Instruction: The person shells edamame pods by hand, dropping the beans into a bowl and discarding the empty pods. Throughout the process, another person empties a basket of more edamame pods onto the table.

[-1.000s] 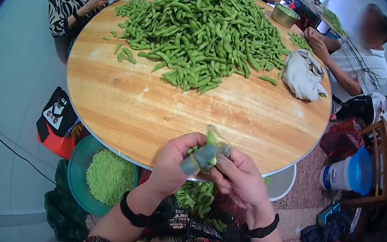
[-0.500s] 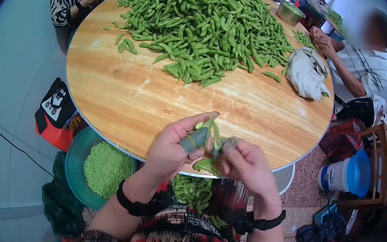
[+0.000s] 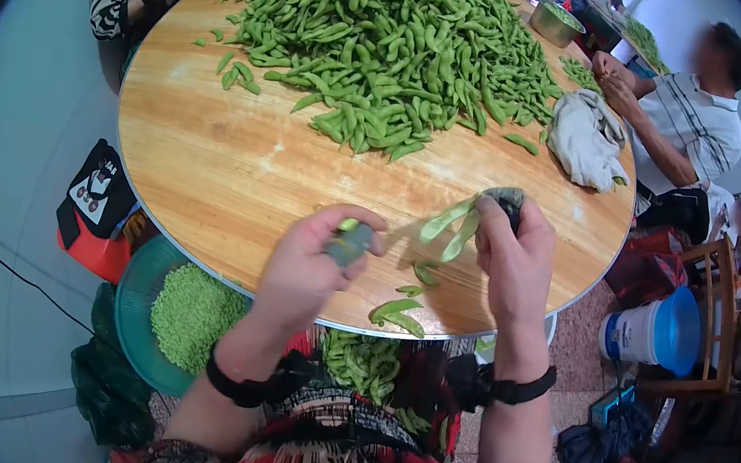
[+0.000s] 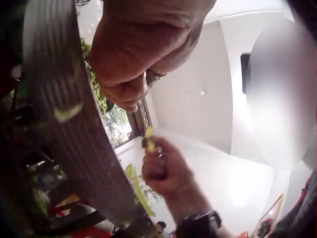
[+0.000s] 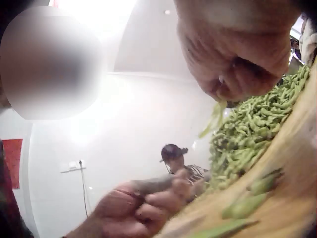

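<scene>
In the head view my right hand (image 3: 519,263) pinches a split edamame pod (image 3: 457,230), its two pale halves hanging toward the left. My left hand (image 3: 309,256) is curled over the near part of the table, a grey-green cover (image 3: 347,245) wrapped on its thumb. A light green bean (image 3: 348,225) shows between that thumb and the fingers. Loose edamame pods (image 3: 398,315) lie on the table between the hands, near the edge. In the right wrist view the split pod (image 5: 214,119) hangs below the right hand (image 5: 237,54).
A large heap of edamame pods (image 3: 398,44) covers the far part of the round wooden table (image 3: 207,169). A grey cloth (image 3: 587,139) lies at the right. Down left stands a green basin (image 3: 133,311) of shelled beans; pods (image 3: 360,364) lie in the lap. Other people sit around.
My hands were together over the pod and have come apart. The right has moved right and away with the split pod; the left has drawn back left with the bean.
</scene>
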`<action>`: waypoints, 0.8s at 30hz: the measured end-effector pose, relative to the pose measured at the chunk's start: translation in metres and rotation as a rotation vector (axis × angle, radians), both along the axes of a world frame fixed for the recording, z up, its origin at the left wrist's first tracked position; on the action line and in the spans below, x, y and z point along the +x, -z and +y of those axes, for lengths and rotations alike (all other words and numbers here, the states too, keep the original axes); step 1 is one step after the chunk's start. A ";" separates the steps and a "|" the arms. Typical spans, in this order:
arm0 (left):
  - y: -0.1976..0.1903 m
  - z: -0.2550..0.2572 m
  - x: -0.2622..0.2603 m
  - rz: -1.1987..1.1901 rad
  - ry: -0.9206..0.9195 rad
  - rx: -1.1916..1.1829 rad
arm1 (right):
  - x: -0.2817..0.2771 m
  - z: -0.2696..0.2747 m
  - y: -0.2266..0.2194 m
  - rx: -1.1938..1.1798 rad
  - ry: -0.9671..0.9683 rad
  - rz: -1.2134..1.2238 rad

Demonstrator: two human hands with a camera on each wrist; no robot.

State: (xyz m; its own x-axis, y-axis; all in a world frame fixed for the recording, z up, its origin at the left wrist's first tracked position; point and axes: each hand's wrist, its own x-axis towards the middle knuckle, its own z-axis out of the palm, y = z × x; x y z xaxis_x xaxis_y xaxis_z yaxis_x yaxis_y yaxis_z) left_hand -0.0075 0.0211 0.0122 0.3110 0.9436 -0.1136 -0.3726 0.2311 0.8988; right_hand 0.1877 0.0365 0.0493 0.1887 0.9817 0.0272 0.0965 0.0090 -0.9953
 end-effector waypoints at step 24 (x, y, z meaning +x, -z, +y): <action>-0.007 -0.048 -0.064 0.052 -0.347 0.103 | 0.034 0.032 -0.002 -0.450 -0.587 -0.022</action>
